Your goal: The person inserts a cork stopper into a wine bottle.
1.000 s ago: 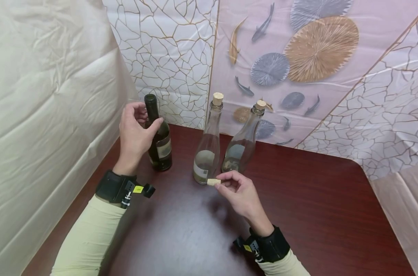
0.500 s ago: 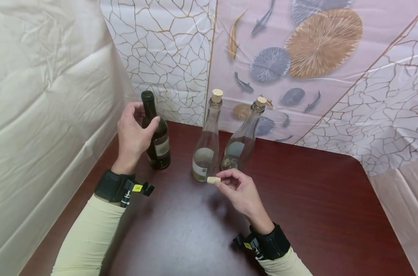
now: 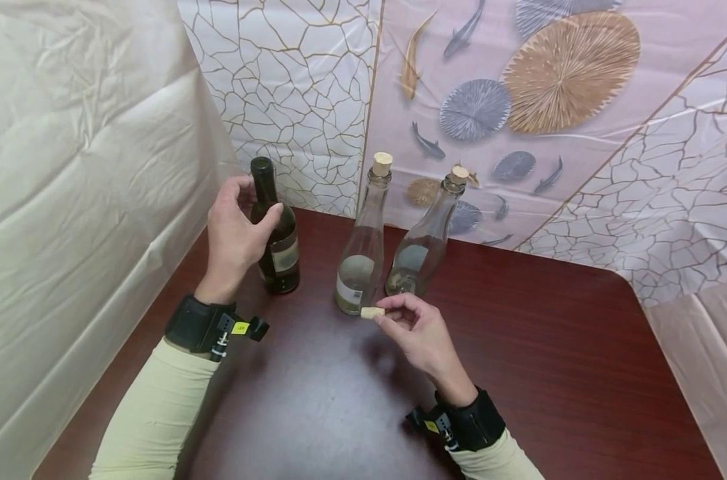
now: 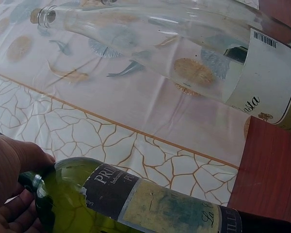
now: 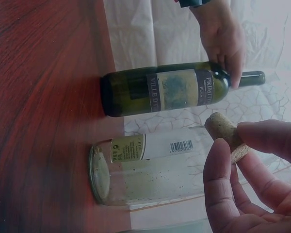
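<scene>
My left hand (image 3: 234, 233) holds a dark green wine bottle (image 3: 285, 259) around its shoulder and lower neck, thumb in front and fingers behind. The bottle stands upright on the table with an uncorked mouth. In the right wrist view, its label (image 5: 177, 90) faces the camera. Between thumb and fingers, my right hand (image 3: 420, 333) pinches a loose cork (image 3: 372, 313), held in front of the clear bottles. The nearer clear bottle (image 3: 357, 277) has a cork (image 3: 382, 164) in its mouth. A second clear bottle (image 3: 422, 253), just right of it, is also corked (image 3: 459, 175).
The dark red wooden table (image 3: 549, 347) carries all three bottles. Behind it hangs a patterned sheet (image 3: 303, 100) with fish and leaf prints, close to the bottles. A pale cloth (image 3: 99, 167) lines the left side.
The head view has shifted slightly. Both hands keep their holds on the wine bottle and the cork, and the bottles stay where they were.
</scene>
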Action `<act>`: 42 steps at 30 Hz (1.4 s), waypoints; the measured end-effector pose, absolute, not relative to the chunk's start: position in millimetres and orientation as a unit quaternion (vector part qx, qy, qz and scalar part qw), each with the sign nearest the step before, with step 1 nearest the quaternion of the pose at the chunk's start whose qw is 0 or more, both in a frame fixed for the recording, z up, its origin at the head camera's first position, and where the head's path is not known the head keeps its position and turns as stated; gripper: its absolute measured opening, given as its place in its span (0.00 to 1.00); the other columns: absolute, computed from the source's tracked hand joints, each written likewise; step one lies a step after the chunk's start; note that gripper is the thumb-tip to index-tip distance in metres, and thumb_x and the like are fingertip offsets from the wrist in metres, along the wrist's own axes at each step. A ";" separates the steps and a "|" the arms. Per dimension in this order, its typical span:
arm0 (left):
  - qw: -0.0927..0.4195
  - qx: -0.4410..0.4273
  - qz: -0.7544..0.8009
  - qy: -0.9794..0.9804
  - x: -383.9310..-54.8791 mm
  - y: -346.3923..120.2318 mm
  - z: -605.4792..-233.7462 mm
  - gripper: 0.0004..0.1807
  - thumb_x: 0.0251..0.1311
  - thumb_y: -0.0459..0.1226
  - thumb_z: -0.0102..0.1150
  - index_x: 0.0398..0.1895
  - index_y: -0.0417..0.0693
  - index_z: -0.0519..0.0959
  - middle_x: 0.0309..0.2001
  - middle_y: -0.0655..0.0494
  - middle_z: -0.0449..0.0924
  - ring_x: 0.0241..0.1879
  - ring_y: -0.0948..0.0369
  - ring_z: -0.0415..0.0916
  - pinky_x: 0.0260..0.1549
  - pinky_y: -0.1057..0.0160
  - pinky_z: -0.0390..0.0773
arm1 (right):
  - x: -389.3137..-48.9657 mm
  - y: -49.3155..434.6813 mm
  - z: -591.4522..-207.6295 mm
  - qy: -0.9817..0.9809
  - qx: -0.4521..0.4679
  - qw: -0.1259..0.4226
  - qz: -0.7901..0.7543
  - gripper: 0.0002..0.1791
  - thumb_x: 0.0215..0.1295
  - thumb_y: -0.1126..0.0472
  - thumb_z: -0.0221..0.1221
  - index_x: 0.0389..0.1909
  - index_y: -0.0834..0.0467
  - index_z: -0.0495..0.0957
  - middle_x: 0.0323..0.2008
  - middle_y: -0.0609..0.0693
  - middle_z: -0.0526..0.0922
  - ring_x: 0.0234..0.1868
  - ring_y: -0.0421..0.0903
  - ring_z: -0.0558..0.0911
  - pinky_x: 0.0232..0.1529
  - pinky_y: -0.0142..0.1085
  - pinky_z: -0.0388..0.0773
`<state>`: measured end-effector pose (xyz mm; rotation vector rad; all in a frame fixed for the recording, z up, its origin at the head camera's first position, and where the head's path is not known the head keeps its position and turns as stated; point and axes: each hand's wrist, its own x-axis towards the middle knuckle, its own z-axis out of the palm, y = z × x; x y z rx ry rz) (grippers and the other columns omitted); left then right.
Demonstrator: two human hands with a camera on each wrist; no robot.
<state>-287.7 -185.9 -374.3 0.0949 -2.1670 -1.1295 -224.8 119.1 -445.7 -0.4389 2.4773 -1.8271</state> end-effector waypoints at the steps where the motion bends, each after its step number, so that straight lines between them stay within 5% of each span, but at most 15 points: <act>1: 0.340 0.036 -0.433 -0.834 -286.9 -185.7 -374.3 0.24 0.52 0.42 0.69 0.50 0.43 0.74 0.40 0.49 0.78 0.39 0.56 0.74 0.40 0.59 0.72 | -224.6 119.0 -445.3 0.796 -0.141 0.016 -0.588 0.10 0.57 0.61 0.68 0.41 0.57 0.83 0.33 0.55 0.84 0.31 0.48 0.82 0.31 0.29 0.79; 17: 0.349 0.005 -0.429 -0.833 -268.6 -174.3 -379.6 0.23 0.51 0.44 0.69 0.48 0.44 0.75 0.39 0.51 0.77 0.39 0.56 0.72 0.41 0.58 0.70 | -214.3 109.8 -420.0 0.811 -0.135 0.029 -0.569 0.10 0.59 0.69 0.64 0.42 0.66 0.82 0.34 0.61 0.84 0.33 0.54 0.82 0.31 0.27 0.77; 24: 0.347 -0.004 -0.426 -0.835 -260.1 -168.5 -381.8 0.23 0.52 0.44 0.69 0.49 0.45 0.75 0.40 0.50 0.77 0.40 0.57 0.72 0.39 0.57 0.71 | -208.9 108.9 -415.7 0.807 -0.155 0.020 -0.570 0.11 0.60 0.67 0.64 0.43 0.66 0.81 0.35 0.60 0.84 0.32 0.44 0.82 0.32 0.28 0.78; 42: 0.354 -0.032 -0.426 -0.832 -240.6 -154.3 -380.9 0.23 0.52 0.44 0.69 0.48 0.44 0.76 0.40 0.50 0.77 0.41 0.57 0.73 0.39 0.56 0.71 | -204.5 107.3 -410.2 0.812 -0.149 0.029 -0.563 0.12 0.60 0.69 0.64 0.44 0.68 0.82 0.35 0.62 0.85 0.34 0.53 0.83 0.33 0.27 0.79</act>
